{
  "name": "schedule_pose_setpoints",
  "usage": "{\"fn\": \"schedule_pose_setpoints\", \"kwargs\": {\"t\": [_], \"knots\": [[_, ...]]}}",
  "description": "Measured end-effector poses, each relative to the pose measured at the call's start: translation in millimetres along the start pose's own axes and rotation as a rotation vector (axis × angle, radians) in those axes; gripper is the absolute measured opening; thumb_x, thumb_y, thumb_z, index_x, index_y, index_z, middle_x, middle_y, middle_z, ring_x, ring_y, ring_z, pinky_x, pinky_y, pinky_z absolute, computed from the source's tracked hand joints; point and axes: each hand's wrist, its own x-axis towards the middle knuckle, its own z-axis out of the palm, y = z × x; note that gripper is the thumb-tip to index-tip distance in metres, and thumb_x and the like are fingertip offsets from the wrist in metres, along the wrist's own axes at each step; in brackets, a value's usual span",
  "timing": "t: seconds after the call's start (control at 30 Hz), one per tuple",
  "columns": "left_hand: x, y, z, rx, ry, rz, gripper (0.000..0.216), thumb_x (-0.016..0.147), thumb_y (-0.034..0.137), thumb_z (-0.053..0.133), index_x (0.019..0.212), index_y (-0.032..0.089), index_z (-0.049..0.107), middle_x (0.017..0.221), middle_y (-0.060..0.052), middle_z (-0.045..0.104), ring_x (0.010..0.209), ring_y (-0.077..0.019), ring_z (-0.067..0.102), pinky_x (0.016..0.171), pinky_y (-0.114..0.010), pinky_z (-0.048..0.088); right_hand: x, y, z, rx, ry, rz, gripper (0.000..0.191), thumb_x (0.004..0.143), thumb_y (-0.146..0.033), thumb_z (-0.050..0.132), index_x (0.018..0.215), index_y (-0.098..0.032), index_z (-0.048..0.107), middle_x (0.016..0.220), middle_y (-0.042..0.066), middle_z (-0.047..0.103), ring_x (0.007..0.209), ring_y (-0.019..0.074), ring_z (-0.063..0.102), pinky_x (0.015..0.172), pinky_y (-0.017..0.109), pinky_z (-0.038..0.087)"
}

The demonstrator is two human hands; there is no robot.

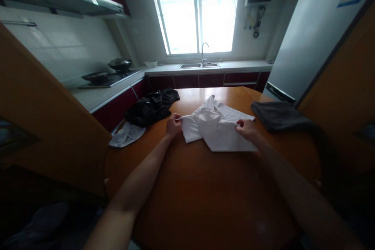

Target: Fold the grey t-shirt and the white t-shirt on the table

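Bright window (180,11) — pale wall (140,4), wooden table (222,191).

Had a shirt (219,136) on the table (219,191) between left hand (174,125) and right hand (246,128), clothing heap (149,105) left with a cloth (127,134) before it, garment (281,115) right; faced a sink (190,65) beneath the window (181,11), cooktop (117,79) left, refrigerator (304,39) right.

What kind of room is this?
Looks like a home kitchen: a sink with a tall faucet under the window, pans on a stove at left, and a fridge at right.
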Motion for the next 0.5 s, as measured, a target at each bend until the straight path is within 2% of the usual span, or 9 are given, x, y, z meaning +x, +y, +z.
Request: {"fn": "schedule_pose_setpoints", "kwargs": {"t": [0.1,0.13,0.17,0.23,0.33,0.4,0.43,0.47,0.5], "knots": [[7,-8,-9,-0.012,0.217,-0.087,0.013,0.077,0.023,0.059,0.089,0.018,0.062,0.087,-0.005,0.070,0.078,-0.0201,0.067,0.073,-0.029,0.053,9,17,-19,-0.117,0.392,0.069,0.025,0.083,-0.020,0.056,0.105,-0.019,0.070,0.099,0.011,0.071,0.089,0.0237,0.064,0.076,0.030,0.044],[9,-11,-11,-0.018,0.251,-0.107,0.013,0.076,0.021,0.058,0.089,0.018,0.062,0.088,-0.006,0.070,0.079,-0.0203,0.067,0.074,-0.029,0.053,12,23,-23,-0.151,0.454,0.081,0.025,0.084,-0.020,0.055,0.105,-0.018,0.069,0.102,0.012,0.071,0.091,0.0246,0.063,0.078,0.031,0.044],[10,-14,-13,-0.022,0.266,-0.122,0.013,0.075,0.019,0.056,0.088,0.018,0.061,0.088,-0.006,0.070,0.080,-0.0205,0.067,0.075,-0.029,0.053,14,28,-27,-0.179,0.461,0.089,0.024,0.084,-0.020,0.056,0.104,-0.018,0.068,0.103,0.013,0.070,0.092,0.0249,0.063,0.078,0.031,0.044],[10,-18,-14,-0.029,0.262,-0.130,0.015,0.072,0.015,0.054,0.086,0.019,0.060,0.090,-0.006,0.071,0.083,-0.0208,0.068,0.078,-0.029,0.054,17,39,-33,-0.210,0.307,0.110,0.018,0.080,-0.020,0.062,0.096,-0.017,0.069,0.097,0.012,0.070,0.088,0.0240,0.064,0.073,0.029,0.044],[7,-21,-12,-0.068,0.245,-0.102,0.019,0.071,0.012,0.050,0.087,0.020,0.058,0.096,-0.007,0.073,0.090,-0.0207,0.070,0.084,-0.030,0.054,15,50,-46,-0.123,-0.175,0.075,0.009,0.074,-0.022,0.070,0.081,-0.017,0.070,0.080,0.006,0.070,0.075,0.0198,0.063,0.062,0.025,0.042],[5,-23,-9,-0.110,0.190,-0.063,0.026,0.070,0.013,0.050,0.094,0.020,0.058,0.098,-0.006,0.075,0.093,-0.0204,0.070,0.086,-0.030,0.054,12,55,-55,-0.004,-0.454,-0.005,0.015,0.075,-0.032,0.072,0.076,-0.017,0.071,0.072,0.004,0.069,0.067,0.0181,0.062,0.057,0.025,0.041],[4,-23,-8,-0.125,0.142,-0.040,0.031,0.070,0.014,0.051,0.100,0.020,0.058,0.099,-0.006,0.075,0.093,-0.0205,0.070,0.086,-0.030,0.055,12,57,-58,0.046,-0.503,-0.044,0.023,0.077,-0.039,0.072,0.075,-0.016,0.071,0.070,0.004,0.069,0.065,0.0179,0.062,0.055,0.025,0.041],[3,-23,-8,-0.126,0.090,-0.018,0.037,0.071,0.015,0.052,0.106,0.019,0.059,0.101,-0.006,0.075,0.093,-0.0208,0.070,0.086,-0.031,0.055,13,58,-59,0.082,-0.469,-0.071,0.029,0.080,-0.044,0.069,0.076,-0.015,0.072,0.070,0.005,0.069,0.065,0.0183,0.062,0.056,0.025,0.042],[3,-23,-7,-0.108,0.041,0.000,0.041,0.071,0.017,0.054,0.112,0.018,0.060,0.103,-0.006,0.075,0.094,-0.0212,0.071,0.087,-0.031,0.056,14,58,-57,0.102,-0.361,-0.089,0.033,0.083,-0.047,0.066,0.080,-0.015,0.074,0.074,0.006,0.071,0.067,0.0190,0.063,0.058,0.026,0.044]]}}
